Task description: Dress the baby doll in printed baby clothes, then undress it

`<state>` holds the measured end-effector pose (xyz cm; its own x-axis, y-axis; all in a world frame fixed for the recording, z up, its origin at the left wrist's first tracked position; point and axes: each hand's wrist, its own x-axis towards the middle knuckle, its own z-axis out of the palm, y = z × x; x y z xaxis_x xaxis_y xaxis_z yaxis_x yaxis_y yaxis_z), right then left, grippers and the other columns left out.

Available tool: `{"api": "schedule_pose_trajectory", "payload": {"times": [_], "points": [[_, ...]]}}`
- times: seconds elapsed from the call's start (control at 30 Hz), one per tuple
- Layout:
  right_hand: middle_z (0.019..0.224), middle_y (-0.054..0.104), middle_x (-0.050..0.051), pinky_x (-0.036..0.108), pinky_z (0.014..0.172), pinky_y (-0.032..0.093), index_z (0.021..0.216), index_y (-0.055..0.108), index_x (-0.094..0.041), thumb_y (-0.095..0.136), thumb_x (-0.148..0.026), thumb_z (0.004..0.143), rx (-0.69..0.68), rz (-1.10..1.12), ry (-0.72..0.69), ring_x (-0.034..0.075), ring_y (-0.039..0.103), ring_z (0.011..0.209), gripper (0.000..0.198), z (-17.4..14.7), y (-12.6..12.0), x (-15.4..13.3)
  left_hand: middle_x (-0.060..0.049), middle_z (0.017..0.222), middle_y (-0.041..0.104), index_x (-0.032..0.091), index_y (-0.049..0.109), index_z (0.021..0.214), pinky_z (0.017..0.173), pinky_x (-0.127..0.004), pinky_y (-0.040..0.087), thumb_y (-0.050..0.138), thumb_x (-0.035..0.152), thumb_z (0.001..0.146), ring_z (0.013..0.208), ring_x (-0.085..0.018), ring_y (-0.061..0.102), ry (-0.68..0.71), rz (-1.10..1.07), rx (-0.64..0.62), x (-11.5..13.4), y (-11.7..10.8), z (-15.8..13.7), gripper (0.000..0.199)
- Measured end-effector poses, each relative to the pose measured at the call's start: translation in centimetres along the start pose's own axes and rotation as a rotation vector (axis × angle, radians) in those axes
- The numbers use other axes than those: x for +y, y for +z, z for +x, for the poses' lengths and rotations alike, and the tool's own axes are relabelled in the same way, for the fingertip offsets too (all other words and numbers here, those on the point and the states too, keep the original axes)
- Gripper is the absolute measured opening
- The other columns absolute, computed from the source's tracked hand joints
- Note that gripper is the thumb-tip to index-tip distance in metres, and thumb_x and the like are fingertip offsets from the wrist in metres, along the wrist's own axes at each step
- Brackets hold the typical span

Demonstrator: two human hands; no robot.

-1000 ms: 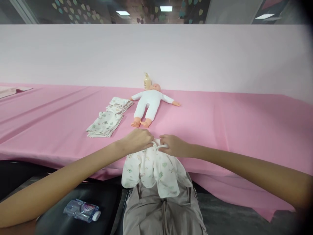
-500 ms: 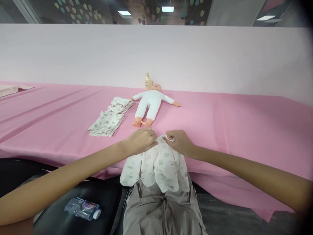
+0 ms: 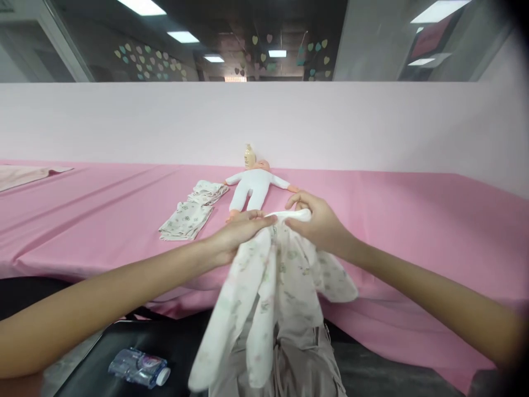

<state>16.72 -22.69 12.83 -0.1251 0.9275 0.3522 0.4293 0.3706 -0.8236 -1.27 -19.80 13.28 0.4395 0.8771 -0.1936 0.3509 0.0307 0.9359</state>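
Between my two hands hangs a white printed baby garment [image 3: 295, 270], its upper edge bunched and its sleeve-like parts dangling over my lap. My left hand [image 3: 243, 231] is closed on the left part of that edge, thumb on top. On the other side my right hand [image 3: 318, 223] pinches the white band between thumb and fingers. Just beyond them a baby doll [image 3: 254, 184] in a white suit lies on its back, its feet partly hidden by my left hand.
Folded printed clothes [image 3: 188, 219] lie left of the doll on the pink-covered table [image 3: 397, 231]. A pump bottle [image 3: 249, 156] stands by the doll's head. At far left is a pale cloth [image 3: 25, 175]. A clear plastic bottle [image 3: 138, 366] rests on a black chair [image 3: 95, 380].
The garment has swung and spread out, its hanging parts now reaching lower left and out to the right. Both hands have shifted their grip along its edge. The view has tilted up.
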Motion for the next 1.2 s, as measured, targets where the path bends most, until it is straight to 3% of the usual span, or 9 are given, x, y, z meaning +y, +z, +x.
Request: {"api": "schedule_pose_trajectory", "payload": {"times": [0.17, 0.37, 0.53, 0.63, 0.67, 0.77, 0.87, 1.03, 1.2], "points": [[0.090, 0.059, 0.001, 0.025, 0.060, 0.046, 0.100, 0.052, -0.021, 0.056, -0.033, 0.083, -0.041, 0.234, 0.071, 0.014, 0.057, 0.074, 0.021, -1.8, 1.1, 0.3, -0.011, 0.108, 0.062, 0.016, 0.045, 0.119, 0.081, -0.032, 0.055, 0.044, 0.024, 0.091, 0.093, -0.017, 0.063, 0.137, -0.411, -0.028, 0.0, 2.8, -1.8, 0.029], [0.100, 0.061, 0.003, 0.028, 0.068, 0.052, 0.116, 0.047, -0.023, 0.068, -0.023, 0.077, -0.023, 0.238, -0.130, 0.016, 0.061, 0.085, 0.044, -3.8, -0.2, 0.2, -0.009, 0.111, 0.066, 0.024, 0.047, 0.133, 0.092, -0.041, 0.050, 0.047, 0.021, 0.089, 0.107, -0.024, 0.061, 0.497, -0.229, -0.158, 0.1, 2.8, -4.5, 0.044], [0.100, 0.062, 0.003, 0.025, 0.065, 0.052, 0.117, 0.049, -0.024, 0.062, -0.017, 0.081, 0.087, 0.265, -0.154, 0.014, 0.062, 0.080, 0.039, -5.9, 0.8, 2.0, -0.007, 0.124, 0.060, 0.026, 0.061, 0.118, 0.101, -0.043, 0.042, 0.071, 0.024, 0.073, 0.118, -0.027, 0.052, 0.789, 0.077, 0.305, -4.3, 3.7, -2.8, 0.046], [0.110, 0.060, 0.005, 0.026, 0.075, 0.053, 0.114, 0.051, -0.025, 0.064, -0.015, 0.078, 0.220, 0.339, -0.124, 0.016, 0.061, 0.094, 0.039, -8.8, 3.9, 3.1, -0.010, 0.127, 0.057, 0.022, 0.052, 0.129, 0.095, -0.039, 0.046, 0.075, 0.028, 0.069, 0.115, -0.028, 0.055, 0.575, -0.145, 0.255, -8.8, 6.3, -2.2, 0.064], [0.110, 0.059, 0.005, 0.026, 0.076, 0.053, 0.115, 0.050, -0.025, 0.063, -0.014, 0.078, 0.279, 0.379, -0.109, 0.016, 0.061, 0.095, 0.040, -9.9, 5.2, 3.4, -0.010, 0.117, 0.062, 0.021, 0.055, 0.124, 0.088, -0.036, 0.050, 0.074, 0.031, 0.070, 0.106, -0.027, 0.060, 0.466, -0.290, 0.190, -10.3, 7.3, -2.1, 0.058], [0.107, 0.060, 0.005, 0.025, 0.074, 0.054, 0.123, 0.043, -0.027, 0.061, -0.014, 0.080, 0.335, 0.485, -0.017, 0.016, 0.063, 0.090, 0.048, -13.0, 9.0, 4.5, -0.004, 0.082, 0.065, 0.017, 0.063, 0.088, 0.066, -0.028, 0.051, 0.072, 0.036, 0.071, 0.073, -0.018, 0.063, 0.292, -0.678, 0.344, -13.9, 9.2, -2.0, 0.028], [0.116, 0.057, 0.007, 0.031, 0.086, 0.053, 0.122, 0.042, -0.027, 0.061, -0.016, 0.081, 0.335, 0.376, -0.004, 0.019, 0.060, 0.104, 0.047, -15.2, 11.2, 5.9, -0.002, 0.080, 0.061, 0.019, 0.059, 0.083, 0.070, -0.030, 0.051, 0.066, 0.040, 0.077, 0.073, -0.016, 0.059, 0.371, -0.924, 0.362, -15.2, 9.0, -1.9, 0.023], [0.120, 0.054, 0.009, 0.042, 0.100, 0.044, 0.102, 0.053, -0.023, 0.063, -0.021, 0.080, 0.201, -0.054, -0.155, 0.025, 0.050, 0.118, 0.025, -16.1, 11.4, 8.5, 0.003, 0.061, 0.046, 0.020, 0.053, 0.071, 0.071, -0.027, 0.049, 0.068, 0.039, 0.075, 0.061, -0.012, 0.048, 0.682, -1.031, 0.337, -13.0, 6.4, -2.0, 0.025], [0.144, 0.036, 0.010, 0.049, 0.107, 0.037, 0.113, 0.061, -0.023, 0.061, -0.027, 0.083, 0.041, -0.332, -0.333, 0.031, 0.029, 0.136, 0.030, -15.0, 11.1, 9.0, 0.005, 0.055, 0.033, 0.019, 0.047, 0.064, 0.065, -0.026, 0.048, 0.072, 0.042, 0.070, 0.053, -0.010, 0.040, 0.699, -1.076, 0.359, -11.4, 4.9, -2.0, 0.034]]}}
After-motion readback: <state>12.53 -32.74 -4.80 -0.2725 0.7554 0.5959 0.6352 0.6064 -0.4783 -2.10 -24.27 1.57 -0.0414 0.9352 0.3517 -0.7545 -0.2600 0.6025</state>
